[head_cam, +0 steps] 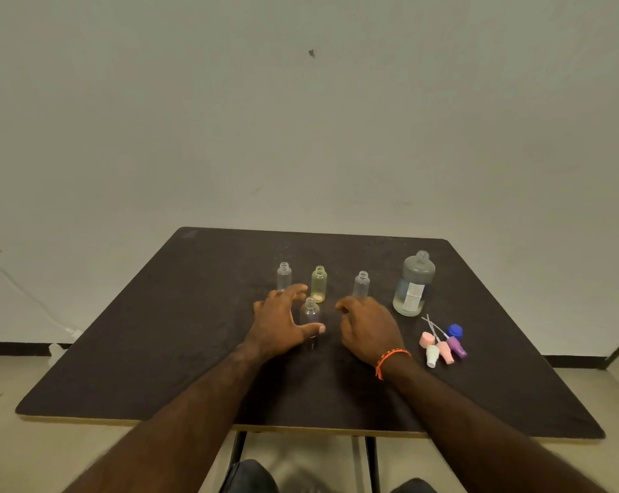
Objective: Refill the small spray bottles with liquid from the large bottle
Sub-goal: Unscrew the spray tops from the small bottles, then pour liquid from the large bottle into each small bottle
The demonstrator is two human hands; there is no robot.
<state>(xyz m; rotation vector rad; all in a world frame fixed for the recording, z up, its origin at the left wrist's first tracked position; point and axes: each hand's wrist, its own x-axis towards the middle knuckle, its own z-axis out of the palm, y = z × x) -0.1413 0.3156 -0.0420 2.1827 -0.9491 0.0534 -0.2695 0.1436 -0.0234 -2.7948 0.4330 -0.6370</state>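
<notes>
Several small uncapped spray bottles stand on the dark table (158, 350): a clear one (284, 276), a yellowish one (318, 283), a clear one (361, 284) and a purplish one (310, 314) nearest me. My left hand (283, 322) is spread open around the purplish bottle, thumb and fingers on either side, not gripping it. My right hand (370, 329) hovers just right of that bottle, fingers loosely curled and holding nothing. The large uncapped bottle (414, 284), partly filled with clear liquid, stands at the right.
Spray heads in pink, white and purple with dip tubes (443, 345) and a blue cap (455, 330) lie on the table to the right of my right hand. A wall rises behind the table. A white cable (34, 300) runs down the wall at left.
</notes>
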